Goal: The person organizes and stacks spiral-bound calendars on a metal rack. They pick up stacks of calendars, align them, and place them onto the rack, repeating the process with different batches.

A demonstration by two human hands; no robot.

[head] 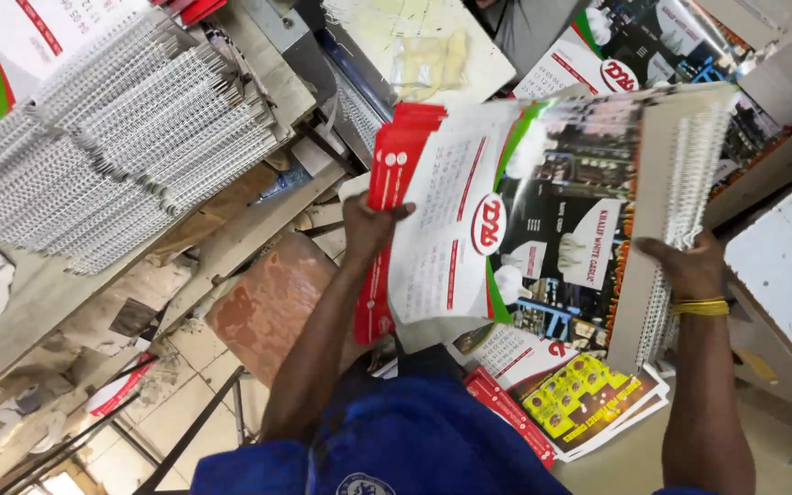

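I hold a stack of printed calendar sheets [524, 220] up in front of me, with red page edges on one side and a grey board backing with white wire binding [689, 183] on the other. My left hand [367, 223] grips the red-edged side of the stack. My right hand [689, 266], with a yellow band at the wrist, grips the wire-bound side against the grey board. Both arms reach up from my blue shirt [414, 440].
A large heap of white wire binding combs [112, 137] lies on a bench at the left. More printed calendars [579, 394] sit stacked below my hands. A binding machine [323, 73] stands behind. A white board [790, 257] is at the right, tiled floor [203, 367] below.
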